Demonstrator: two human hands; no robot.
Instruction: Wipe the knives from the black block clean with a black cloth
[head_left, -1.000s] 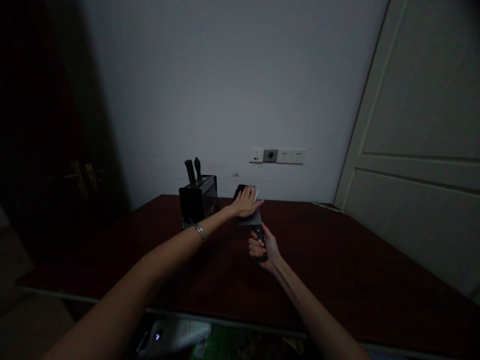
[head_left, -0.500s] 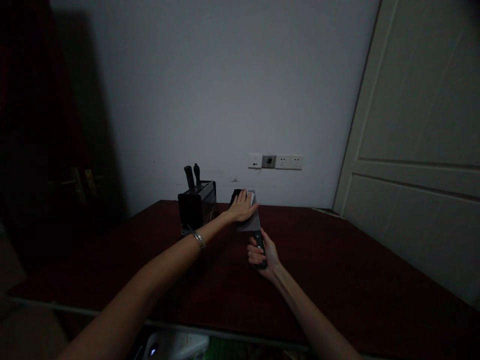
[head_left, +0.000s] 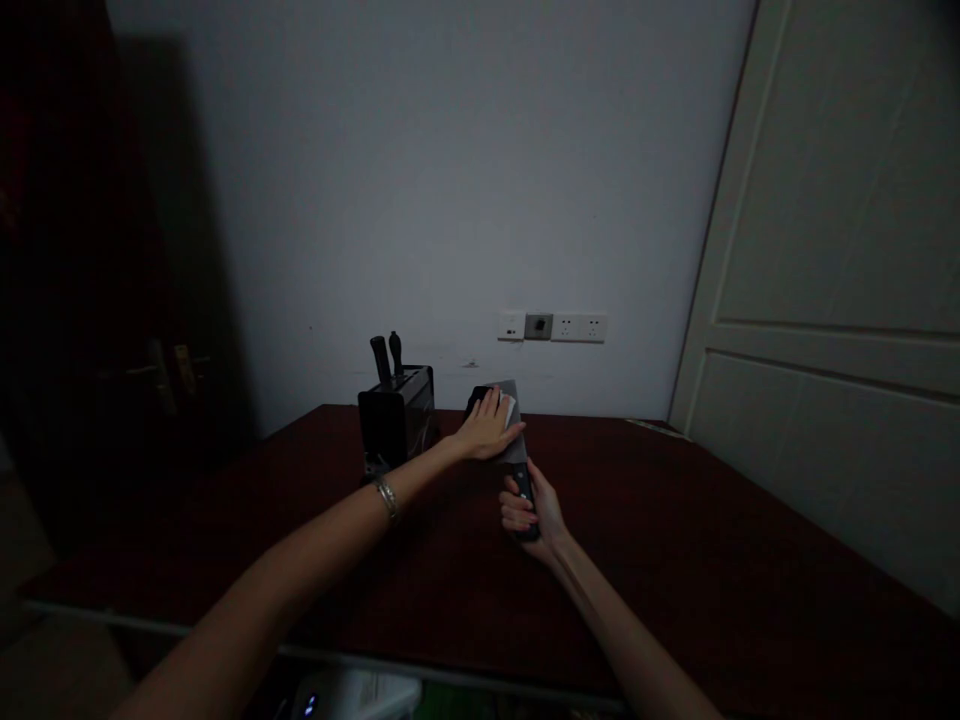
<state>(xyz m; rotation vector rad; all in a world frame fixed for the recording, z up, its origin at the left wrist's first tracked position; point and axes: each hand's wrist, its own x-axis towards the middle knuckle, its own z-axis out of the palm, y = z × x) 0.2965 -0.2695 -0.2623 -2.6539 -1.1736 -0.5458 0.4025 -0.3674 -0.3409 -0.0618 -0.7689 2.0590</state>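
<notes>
My right hand is wrapped round the dark handle of a cleaver, whose broad grey blade points away from me. My left hand lies flat on top of the blade, fingers stretched out, pressing it down on a dark block that shows just beyond my fingertips. All of this sits near the far middle of a dark red table. A bracelet circles my left wrist.
A black knife block with two handles sticking up stands left of my left hand. Behind is a pale wall with a row of sockets. A white door is at right, a dark door at left.
The blade has slid a little back and forth under my flat left hand. Both hands keep their hold, and the camera has shifted slightly.
</notes>
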